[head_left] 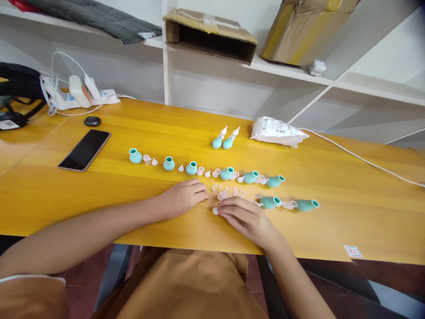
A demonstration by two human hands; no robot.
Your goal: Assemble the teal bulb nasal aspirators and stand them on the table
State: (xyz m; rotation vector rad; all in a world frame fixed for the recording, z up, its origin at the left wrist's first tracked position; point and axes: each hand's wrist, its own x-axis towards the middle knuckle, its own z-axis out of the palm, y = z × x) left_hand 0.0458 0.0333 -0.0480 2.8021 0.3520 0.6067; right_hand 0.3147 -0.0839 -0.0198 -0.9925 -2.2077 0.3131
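My right hand (247, 217) has its fingers together at the front of the table, pinching a small pale disc (215, 211) at the fingertips. My left hand (186, 197) rests on the table, fingers loosely stretched and holding nothing I can see. Between the hands lie several tiny pale discs (220, 186). Behind them runs a row of turquoise bulbs (191, 168) with open necks, interspersed with pale cup-shaped pieces (200, 171) and small pale nozzles (181, 168). Two more turquoise bulbs (270, 202) (306, 205) lie right of my right hand.
Two bulbs fitted with pale tips (217, 142) stand farther back, near a white plastic package (279, 131). On the left are a phone (84, 150), a black case (92, 121) and a power strip (109, 96). Cardboard boxes (212, 26) sit on the shelf.
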